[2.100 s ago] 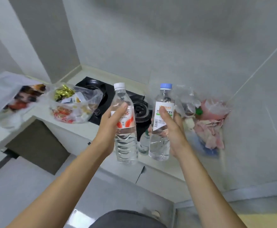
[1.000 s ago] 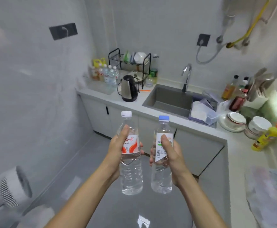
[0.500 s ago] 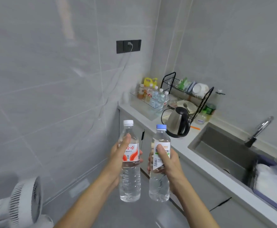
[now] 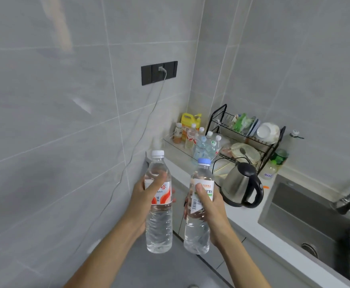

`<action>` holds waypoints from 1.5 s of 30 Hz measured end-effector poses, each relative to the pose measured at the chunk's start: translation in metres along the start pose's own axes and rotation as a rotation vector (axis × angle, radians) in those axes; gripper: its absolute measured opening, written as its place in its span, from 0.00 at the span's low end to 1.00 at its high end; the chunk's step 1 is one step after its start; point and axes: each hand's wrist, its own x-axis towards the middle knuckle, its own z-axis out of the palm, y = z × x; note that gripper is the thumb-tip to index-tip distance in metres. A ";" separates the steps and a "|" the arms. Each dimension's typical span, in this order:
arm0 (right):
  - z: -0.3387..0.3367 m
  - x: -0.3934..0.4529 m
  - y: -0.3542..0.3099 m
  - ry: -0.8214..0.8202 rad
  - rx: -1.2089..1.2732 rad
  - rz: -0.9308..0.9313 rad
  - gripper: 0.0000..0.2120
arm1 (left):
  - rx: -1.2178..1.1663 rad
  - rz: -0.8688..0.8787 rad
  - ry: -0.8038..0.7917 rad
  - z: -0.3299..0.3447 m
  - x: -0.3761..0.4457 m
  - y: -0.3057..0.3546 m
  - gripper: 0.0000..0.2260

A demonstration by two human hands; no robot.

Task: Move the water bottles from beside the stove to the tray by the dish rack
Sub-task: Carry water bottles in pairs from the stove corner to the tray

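My left hand (image 4: pixel 143 204) grips a clear water bottle with a white cap and red-and-white label (image 4: pixel 159 225), held upright over the floor. Beside it, my right hand (image 4: pixel 213 213) grips a clear water bottle with a blue cap and white label (image 4: pixel 197 233), also upright. In the counter's far corner lies a clear tray (image 4: pixel 171 145) holding several bottles (image 4: pixel 203 144) and a yellow jug. A black wire dish rack (image 4: pixel 251 136) stands just right of the tray. Both held bottles are short of the counter, in front of the tray.
A steel electric kettle (image 4: pixel 241 186) stands on the white counter (image 4: pixel 246 219) between my right hand and the dish rack. The sink (image 4: pixel 307 221) and tap (image 4: pixel 348 199) lie to the right. A white cable (image 4: pixel 140 132) hangs from the wall socket (image 4: pixel 159 72) on the left.
The view has swung from the stove corner to the sink side, and the tray and rack now look nearer. Both hands have kept hold of their bottles throughout.
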 end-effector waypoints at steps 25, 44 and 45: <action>-0.003 0.424 -0.029 0.061 -0.048 -0.063 0.17 | 0.234 0.135 -0.058 0.040 0.440 0.058 0.38; -0.029 0.586 0.035 0.322 -0.596 -0.058 0.24 | 0.748 0.150 -0.426 0.049 0.658 0.023 0.29; -0.035 0.589 0.038 0.324 -0.658 -0.053 0.25 | 0.789 0.142 -0.446 0.053 0.665 0.019 0.32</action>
